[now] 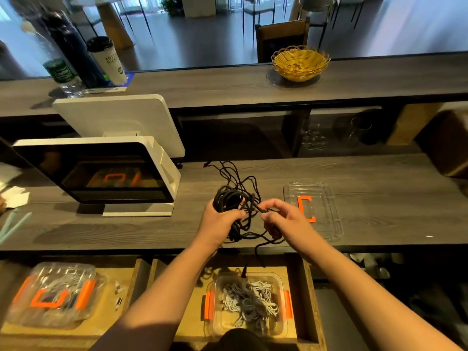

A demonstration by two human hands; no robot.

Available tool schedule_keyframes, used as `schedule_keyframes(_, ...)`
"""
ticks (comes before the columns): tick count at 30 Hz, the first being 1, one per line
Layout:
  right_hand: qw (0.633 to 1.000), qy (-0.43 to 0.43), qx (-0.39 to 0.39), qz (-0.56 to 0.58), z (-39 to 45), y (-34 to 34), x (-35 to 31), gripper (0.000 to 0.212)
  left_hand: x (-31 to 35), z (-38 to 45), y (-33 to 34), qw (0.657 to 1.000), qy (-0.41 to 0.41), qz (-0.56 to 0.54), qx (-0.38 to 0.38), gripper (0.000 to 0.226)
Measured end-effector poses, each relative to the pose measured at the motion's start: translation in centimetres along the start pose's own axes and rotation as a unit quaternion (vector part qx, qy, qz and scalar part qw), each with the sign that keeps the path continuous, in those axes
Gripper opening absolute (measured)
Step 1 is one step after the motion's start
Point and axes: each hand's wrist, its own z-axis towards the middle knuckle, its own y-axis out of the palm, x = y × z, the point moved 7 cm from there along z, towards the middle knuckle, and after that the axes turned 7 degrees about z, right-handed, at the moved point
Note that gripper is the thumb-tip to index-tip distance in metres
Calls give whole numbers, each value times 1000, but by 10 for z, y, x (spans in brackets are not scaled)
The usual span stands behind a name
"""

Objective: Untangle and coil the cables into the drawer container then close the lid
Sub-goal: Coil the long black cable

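Cables (236,198), black and thin, sit in a loose tangle above the near edge of the counter (126,231), with strands trailing back across the wood and one end hanging down toward the open drawer (307,287). The left hand (220,221) grips the bundled coil, fingers curled round it; the right hand (281,219) pinches a single strand just beside the knot. They look light, limp and a little springy, so loops will likely slip unless the coil is held at its gathered middle while the free end is drawn out. The container (281,282) in the drawer below already holds grey cords (249,302), and its clear lid (326,214) lies on the counter to the right. Room seems ample on the right; the screen (101,173) crowds the left, and the counter edge may snag dangling loops.
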Motion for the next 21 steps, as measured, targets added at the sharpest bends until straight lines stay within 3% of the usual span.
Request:
schedule_keyframes(3, 997, -26, 16, -70, 0, -8, 3, 19, 3, 3, -11, 999, 22, 8, 39, 26)
schedule_keyframes(7, 980, -76, -9, -183, 1, 4, -1, 19, 3, 1, -2, 997, 40, 58, -4, 27)
schedule_keyframes(12, 918, -99, -25, -384, 5, 21, -13, 21, -5, 0, 9, 999, 8, 28, -22, 26)
schedule_keyframes(15, 928, -108, 2, -357, 4, 20, -17, 15, -9, -3, 11, 996, -52, -61, -31, 55)
schedule_keyframes(21, 956, -64, 6, -287, -2, -1, 9, 17, -5, 8, -16, 983, -80, -156, 59, 18)
